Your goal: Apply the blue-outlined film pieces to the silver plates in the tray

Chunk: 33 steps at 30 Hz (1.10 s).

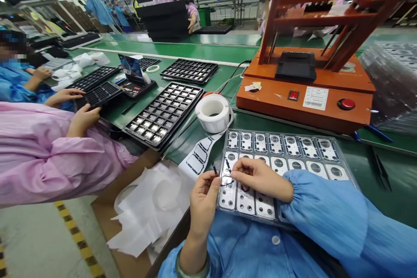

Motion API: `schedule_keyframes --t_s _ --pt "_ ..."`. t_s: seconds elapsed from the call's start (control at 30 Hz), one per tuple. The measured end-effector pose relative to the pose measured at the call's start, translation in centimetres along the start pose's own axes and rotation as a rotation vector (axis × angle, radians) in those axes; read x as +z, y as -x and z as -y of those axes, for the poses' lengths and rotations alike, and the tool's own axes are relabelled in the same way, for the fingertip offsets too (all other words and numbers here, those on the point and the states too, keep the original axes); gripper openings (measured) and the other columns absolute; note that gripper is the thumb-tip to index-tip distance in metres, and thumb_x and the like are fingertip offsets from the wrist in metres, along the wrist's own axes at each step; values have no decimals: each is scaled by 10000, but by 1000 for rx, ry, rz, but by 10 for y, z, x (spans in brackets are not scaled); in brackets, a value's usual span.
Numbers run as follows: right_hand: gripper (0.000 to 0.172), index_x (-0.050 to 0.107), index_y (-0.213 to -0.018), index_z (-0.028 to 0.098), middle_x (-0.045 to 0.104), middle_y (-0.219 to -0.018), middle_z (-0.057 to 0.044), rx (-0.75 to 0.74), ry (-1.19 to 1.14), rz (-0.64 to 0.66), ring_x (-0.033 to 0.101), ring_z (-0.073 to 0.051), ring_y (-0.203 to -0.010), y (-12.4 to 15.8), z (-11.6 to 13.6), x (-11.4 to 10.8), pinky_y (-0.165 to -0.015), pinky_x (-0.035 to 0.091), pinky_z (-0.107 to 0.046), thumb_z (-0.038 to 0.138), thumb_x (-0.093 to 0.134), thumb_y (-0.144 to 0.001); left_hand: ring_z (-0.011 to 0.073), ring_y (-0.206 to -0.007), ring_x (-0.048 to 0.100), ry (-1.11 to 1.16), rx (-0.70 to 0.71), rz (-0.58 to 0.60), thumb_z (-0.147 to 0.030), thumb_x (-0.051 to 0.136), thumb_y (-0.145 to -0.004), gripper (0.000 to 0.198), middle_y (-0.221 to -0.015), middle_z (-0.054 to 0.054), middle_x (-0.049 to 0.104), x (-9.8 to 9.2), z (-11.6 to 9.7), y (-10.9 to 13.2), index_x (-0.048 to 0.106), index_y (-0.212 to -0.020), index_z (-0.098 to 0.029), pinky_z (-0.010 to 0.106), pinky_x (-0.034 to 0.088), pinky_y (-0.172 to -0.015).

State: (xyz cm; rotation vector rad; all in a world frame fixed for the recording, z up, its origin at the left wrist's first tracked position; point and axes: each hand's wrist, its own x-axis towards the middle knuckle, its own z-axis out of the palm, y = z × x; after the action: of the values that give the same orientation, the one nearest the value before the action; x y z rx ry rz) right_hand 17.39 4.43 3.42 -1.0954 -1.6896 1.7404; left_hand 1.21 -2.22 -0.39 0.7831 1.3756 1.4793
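Observation:
Between both hands stretches a thin black frame-shaped adhesive gasket [227, 163], held over the near-left part of a clear plastic tray [339, 150]. My left hand [204, 193] pinches its left side between thumb and fingers. At its right side, the fingers of my right hand [260, 179] are pinched together, partly covering the tray's pieces. Silvery rectangular plates [278, 164], with round openings or holes, sit in rows in this tray. To the left, a white liner strip [199, 155] carrying more black frames runs from a white roll [213, 112].
An orange press [306, 104] stands behind the tray; black tweezers [380, 169] lie to the right. Black trays of small parts [164, 113] are at left. A cardboard box [109, 221] holds white liner scraps [153, 208]. A pink-sleeved co-worker's hands [83, 119] hold a black tray.

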Motion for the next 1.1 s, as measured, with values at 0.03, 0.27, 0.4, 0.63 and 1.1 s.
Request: schedule_keyframes --t_s 0.03,0.27,0.4,0.63,1.1 --pt "209 570 -767 166 501 -544 58 9 9 3 482 -88 -474 0 -1 0 -465 376 -206 362 606 -830 138 -691 641 -14 6 11 -395 738 -712 293 -799 39 702 -1 0 0 679 -883 -165 233 531 -636" --pt "204 572 -716 169 486 -561 58 -31 33 -125 440 -84 -479 3 -3 2 -461 353 -210 350 618 -799 177 -825 639 -383 214 135 -322 624 -823 226 -918 65 684 -16 -8 -7 672 -1008 -200 288 516 -747" --pt "254 592 -751 169 495 -588 50 -47 -68 -216 442 -85 -483 5 -4 3 -458 373 -216 418 620 -792 194 -856 620 -575 402 -5 -322 618 -818 210 -921 63 664 -23 -11 -16 701 -987 -227 311 496 -786" --pt "334 602 -729 167 494 -550 51 -37 -194 -257 423 -75 -467 6 3 0 -438 365 -211 496 657 -745 171 -776 602 -489 223 -157 -481 538 -853 335 -889 55 650 -16 -10 -15 671 -997 -209 297 482 -772" --pt "243 601 -718 167 509 -545 59 32 -218 -163 452 -73 -474 6 -2 3 -445 385 -191 396 676 -754 152 -737 528 -201 157 72 -440 646 -783 273 -775 34 554 0 -7 -19 653 -715 -176 253 461 -700"
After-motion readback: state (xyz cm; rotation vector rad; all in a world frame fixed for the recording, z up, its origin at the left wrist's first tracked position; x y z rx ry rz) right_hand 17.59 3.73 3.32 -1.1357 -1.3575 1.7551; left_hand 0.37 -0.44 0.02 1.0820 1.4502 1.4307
